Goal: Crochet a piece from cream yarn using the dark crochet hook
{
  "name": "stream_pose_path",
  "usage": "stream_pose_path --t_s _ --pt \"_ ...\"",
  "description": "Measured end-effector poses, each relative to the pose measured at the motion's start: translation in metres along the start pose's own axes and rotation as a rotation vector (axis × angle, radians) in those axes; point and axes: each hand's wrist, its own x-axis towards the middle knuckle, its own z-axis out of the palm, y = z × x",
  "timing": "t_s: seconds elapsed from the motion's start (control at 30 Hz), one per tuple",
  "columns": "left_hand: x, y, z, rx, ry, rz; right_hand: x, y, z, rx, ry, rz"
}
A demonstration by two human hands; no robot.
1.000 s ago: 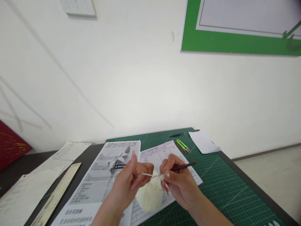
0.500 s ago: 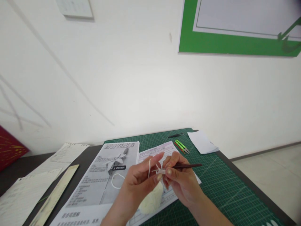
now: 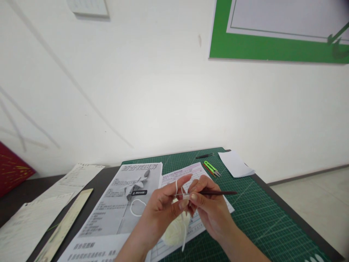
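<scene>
My right hand [image 3: 208,203] is closed around a crochet hook with a dark brown handle [image 3: 222,192], its thin metal tip pointing left toward my other hand. My left hand [image 3: 166,203] pinches a small piece of white crochet work [image 3: 186,196] near the hook, with the white yarn [image 3: 176,186] looped over its raised index finger. A loose yarn end hangs below the fingers. Under both hands, a ball of pale cream yarn [image 3: 174,233] rests on a printed form, partly covered by the left hand. The exact stitches are too small to make out.
A green cutting mat [image 3: 261,218] covers the table. Green thread snips [image 3: 211,168] and black tweezers [image 3: 204,156] lie behind the hands, with white paper [image 3: 236,164] to their right. Left are a printed pattern sheet [image 3: 109,211], a ruler [image 3: 65,225] and handwritten pages [image 3: 35,214].
The hook has shifted slightly right and its tip now lies under the yarn at the left index finger. A yarn end now hangs in front of the ball. Both hands keep their hold.
</scene>
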Motion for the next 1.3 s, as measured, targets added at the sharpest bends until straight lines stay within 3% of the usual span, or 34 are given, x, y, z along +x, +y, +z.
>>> stream_pose_path --t_s 0.17,0.3,0.7,1.03,1.17,1.3 --pt "0.0 0.001 -0.004 -0.18 0.077 0.04 -0.001 -0.002 0.002 0.087 -0.011 0.042" --pt "-0.001 0.002 -0.011 -0.199 0.001 0.043 -0.003 -0.004 0.002 0.098 -0.06 0.048" --pt "-0.003 0.001 -0.011 0.101 -0.01 0.162 -0.003 -0.002 0.002 0.144 -0.008 0.057" --pt "0.001 0.011 -0.009 0.431 0.039 0.348 -0.002 -0.004 0.002 0.088 0.053 0.105" --pt "-0.001 0.006 -0.003 0.5 0.152 0.328 -0.002 -0.001 0.002 0.064 0.089 0.1" --pt "-0.001 -0.009 -0.003 0.41 0.156 0.276 0.0 0.002 0.001 0.004 0.094 0.085"
